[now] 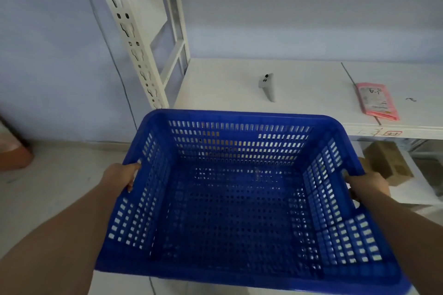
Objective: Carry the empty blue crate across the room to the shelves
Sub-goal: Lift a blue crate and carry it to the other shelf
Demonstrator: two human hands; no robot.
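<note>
The blue crate (pixel 242 201) fills the lower middle of the view, perforated and empty inside. I hold it in the air by its two short sides. My left hand (pixel 124 176) grips the left rim and my right hand (pixel 368 185) grips the right rim. The crate's far edge sits just in front of the white shelf board (pixel 239 88) of the shelving unit, at about the board's height.
A white slotted upright (pixel 134 38) of the shelves stands at the crate's far left corner. On the shelf lie a small grey handheld device (pixel 268 86) and a pink packet (pixel 376 100). Cardboard boxes (pixel 388 163) sit on a lower shelf at the right. An orange-brown object (pixel 13 153) stands on the floor at far left.
</note>
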